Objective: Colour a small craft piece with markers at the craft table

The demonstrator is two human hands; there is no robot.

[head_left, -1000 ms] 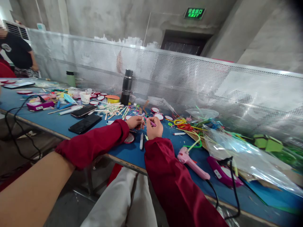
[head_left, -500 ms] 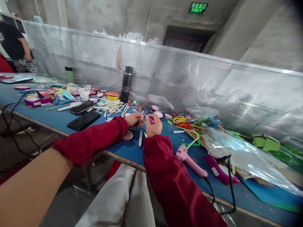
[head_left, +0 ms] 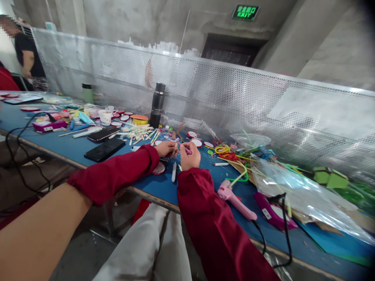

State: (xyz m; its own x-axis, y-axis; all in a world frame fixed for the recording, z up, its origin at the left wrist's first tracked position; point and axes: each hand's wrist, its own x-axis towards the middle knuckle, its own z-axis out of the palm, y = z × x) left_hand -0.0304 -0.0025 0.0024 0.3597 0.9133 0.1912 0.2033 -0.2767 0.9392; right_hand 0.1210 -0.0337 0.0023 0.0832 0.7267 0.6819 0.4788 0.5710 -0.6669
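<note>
Both my hands meet over the blue table (head_left: 67, 150), in red sleeves. My left hand (head_left: 166, 148) is closed in a pinch on one end of a thin pink stick (head_left: 185, 150). My right hand (head_left: 190, 156) is curled round the same pink stick, thumb on top. Under the hands lie a white pen (head_left: 174, 172) and a round red-rimmed disc (head_left: 159, 168). Wooden craft sticks (head_left: 140, 134) lie scattered just beyond my left hand.
Two black phones (head_left: 104, 149) lie to the left. A pink glue gun (head_left: 234, 198) with a black cord lies to the right, beside a purple device (head_left: 274, 212) and clear plastic bags (head_left: 295, 187). A black flask (head_left: 157, 104) stands by the perforated metal screen. A person stands far left.
The hands stay together on the pink stick with only small finger shifts. The view has moved slightly, and the person at far left has shifted.
</note>
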